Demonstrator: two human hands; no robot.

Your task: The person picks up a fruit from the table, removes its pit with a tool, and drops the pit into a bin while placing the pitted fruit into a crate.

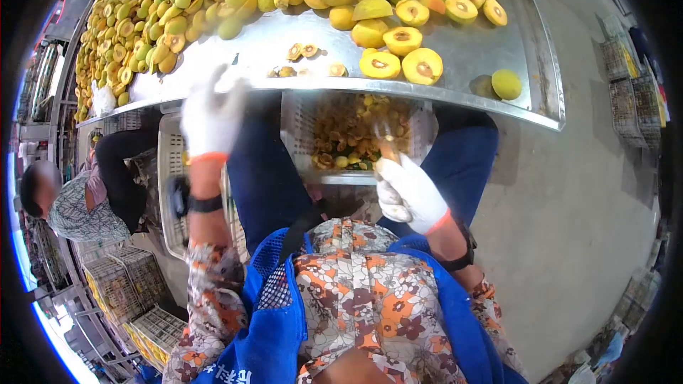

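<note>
My left hand point(213, 117), in a white glove, is at the front edge of the metal table point(299, 32). Motion blurs its fingers, so what they do cannot be made out. My right hand point(413, 193), gloved too, is closed around a short tool with a wooden handle point(388, 149) and a blurred metal end, held over a white crate point(297, 131) between my knees. Scraps of cut fruit point(356, 131) lie in that crate. Halved yellow-green stone fruits point(379, 64) rest near the table edge, several showing their stones. A whole green-yellow fruit point(506, 84) sits at the right.
A large heap of fruit point(235, 0) covers the table's far side and left. Another white crate point(173, 192) stands by my left leg. A co-worker point(92, 195) sits at the left, near stacked baskets point(128, 277). More crates point(633, 110) stand at the far right.
</note>
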